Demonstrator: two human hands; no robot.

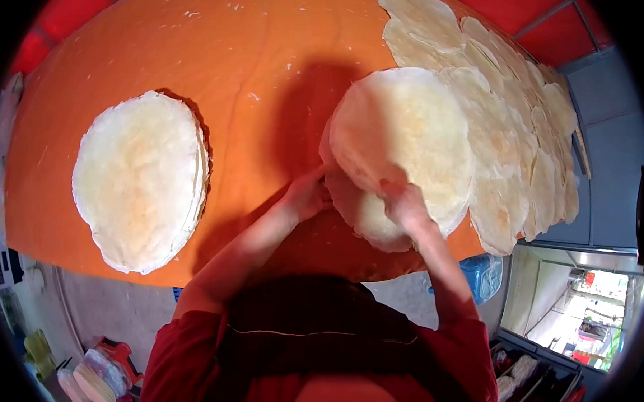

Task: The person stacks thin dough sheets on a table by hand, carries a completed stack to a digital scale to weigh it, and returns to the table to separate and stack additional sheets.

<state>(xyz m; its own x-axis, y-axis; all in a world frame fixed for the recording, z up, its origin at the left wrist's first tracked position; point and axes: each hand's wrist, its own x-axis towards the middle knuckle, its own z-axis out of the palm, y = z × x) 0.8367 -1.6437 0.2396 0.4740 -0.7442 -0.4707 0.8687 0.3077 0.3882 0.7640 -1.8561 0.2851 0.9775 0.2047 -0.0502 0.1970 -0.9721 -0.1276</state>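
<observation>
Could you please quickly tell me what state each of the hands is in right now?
Left hand: at left edge of the layered flatbreads; grip cannot be told.
Right hand: closed, apparently pinching the top flatbread.

flatbreads (pixel 433 134): matt, rough-edged | tabletop (pixel 264 47): mostly smooth | sleeve (pixel 186 346): matt cloth

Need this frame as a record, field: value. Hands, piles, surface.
left_hand: left hand, at the left edge of the middle pile; grip unclear
right_hand: right hand, at the near part of the middle pile; grip unclear
left_pile: left stack, thin pale rounds, apart from both hands
right_area: overlapping rounds, spread out, bordering the middle pile
surface: orange tabletop, white specks
count_of_rounds: cannot tell
</observation>
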